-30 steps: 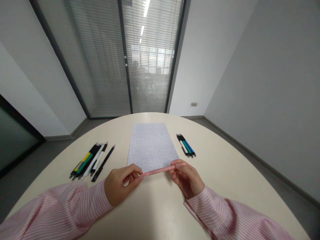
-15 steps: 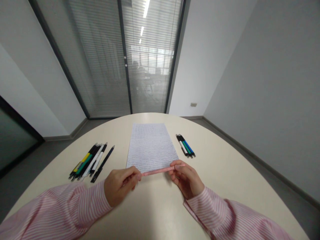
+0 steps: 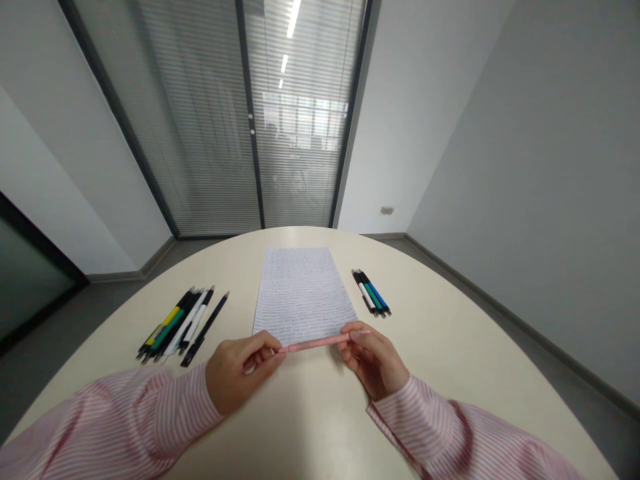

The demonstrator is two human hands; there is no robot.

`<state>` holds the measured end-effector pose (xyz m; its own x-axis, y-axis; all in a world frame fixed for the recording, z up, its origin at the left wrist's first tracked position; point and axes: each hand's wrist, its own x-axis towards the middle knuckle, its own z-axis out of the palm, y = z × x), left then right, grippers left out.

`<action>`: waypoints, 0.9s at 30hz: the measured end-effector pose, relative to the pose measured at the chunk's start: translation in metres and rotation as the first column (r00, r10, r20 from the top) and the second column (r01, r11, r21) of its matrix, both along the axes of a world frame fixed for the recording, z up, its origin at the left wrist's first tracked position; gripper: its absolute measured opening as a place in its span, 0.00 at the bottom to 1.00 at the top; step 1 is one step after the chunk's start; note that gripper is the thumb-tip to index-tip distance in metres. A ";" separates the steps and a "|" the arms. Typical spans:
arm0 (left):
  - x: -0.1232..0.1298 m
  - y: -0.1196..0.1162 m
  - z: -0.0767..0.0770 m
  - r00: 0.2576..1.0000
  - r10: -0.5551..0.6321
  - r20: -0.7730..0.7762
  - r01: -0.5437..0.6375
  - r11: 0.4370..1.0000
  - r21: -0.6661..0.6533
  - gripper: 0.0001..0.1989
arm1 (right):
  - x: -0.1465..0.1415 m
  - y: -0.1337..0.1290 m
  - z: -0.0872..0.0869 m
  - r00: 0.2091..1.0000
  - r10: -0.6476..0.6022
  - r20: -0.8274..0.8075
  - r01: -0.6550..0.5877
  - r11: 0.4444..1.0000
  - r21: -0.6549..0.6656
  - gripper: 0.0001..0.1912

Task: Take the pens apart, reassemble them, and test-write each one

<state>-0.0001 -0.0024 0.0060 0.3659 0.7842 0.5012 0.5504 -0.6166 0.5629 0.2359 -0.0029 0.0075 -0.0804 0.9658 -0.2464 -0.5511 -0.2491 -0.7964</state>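
Note:
A pink pen (image 3: 316,343) is held level between both hands, over the near edge of a sheet of paper (image 3: 303,290) covered with writing. My left hand (image 3: 244,371) pinches the pen's left end between thumb and forefinger. At the other end, my right hand (image 3: 374,355) grips it with the fingertips. Left of the paper lies a group of several pens (image 3: 177,323) with yellow, green, white and black barrels, and a dark pen (image 3: 206,328) sits just beside them. To the paper's right is a smaller group of pens (image 3: 371,292) in white, green and blue.
The round cream table (image 3: 450,360) carries everything. Beyond its far edge stand a glass partition with blinds (image 3: 300,167) and a grey wall with a socket (image 3: 387,210).
The fingers of my left hand have shifted slightly at the pen's left end, with the thumb now straighter. My right hand and the pens on the table have stayed in place.

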 end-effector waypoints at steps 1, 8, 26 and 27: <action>0.000 -0.001 0.001 1.000 -0.006 -0.010 0.006 1.000 -0.008 0.08 | 0.000 0.000 0.000 1.000 -0.002 0.001 0.002 1.000 -0.001 0.09; -0.002 -0.001 0.008 0.993 -0.102 -0.062 0.096 0.990 -0.106 0.15 | -0.001 0.000 -0.001 1.000 -0.001 -0.016 0.001 1.000 0.009 0.08; -0.003 -0.001 0.008 0.992 -0.117 -0.054 0.105 0.978 -0.181 0.15 | 0.000 0.000 0.000 0.999 0.020 -0.029 -0.020 1.000 0.016 0.09; -0.003 -0.001 0.008 0.991 -0.116 -0.059 0.104 0.977 -0.186 0.17 | 0.000 0.000 0.000 0.999 0.016 -0.031 -0.016 1.000 0.012 0.09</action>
